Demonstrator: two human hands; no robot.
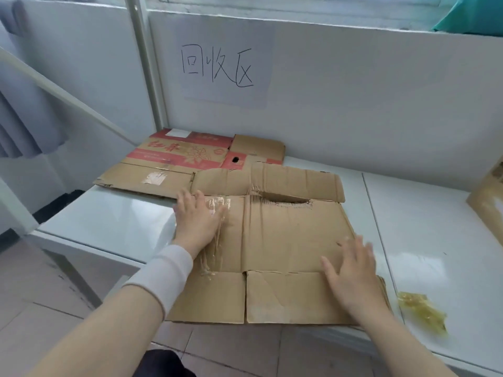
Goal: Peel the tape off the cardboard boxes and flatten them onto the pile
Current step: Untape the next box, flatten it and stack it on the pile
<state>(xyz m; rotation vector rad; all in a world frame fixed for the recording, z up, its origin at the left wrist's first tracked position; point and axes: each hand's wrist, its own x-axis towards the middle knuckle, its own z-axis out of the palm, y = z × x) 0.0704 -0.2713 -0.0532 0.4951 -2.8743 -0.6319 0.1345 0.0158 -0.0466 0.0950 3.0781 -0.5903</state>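
A plain brown cardboard box lies flattened on the white table, its near flaps hanging over the front edge. My left hand lies flat, fingers spread, on its left edge beside a patch of clear tape. My right hand rests flat near its right side with fingers apart. Behind it, a red-printed flattened box forms the pile at the back left. A wad of peeled yellowish tape lies on the table to the right.
A white partition wall with a handwritten paper sign closes the back of the table. Another cardboard piece leans at the right edge. A slanted white bar crosses at the left. Tiled floor lies below.
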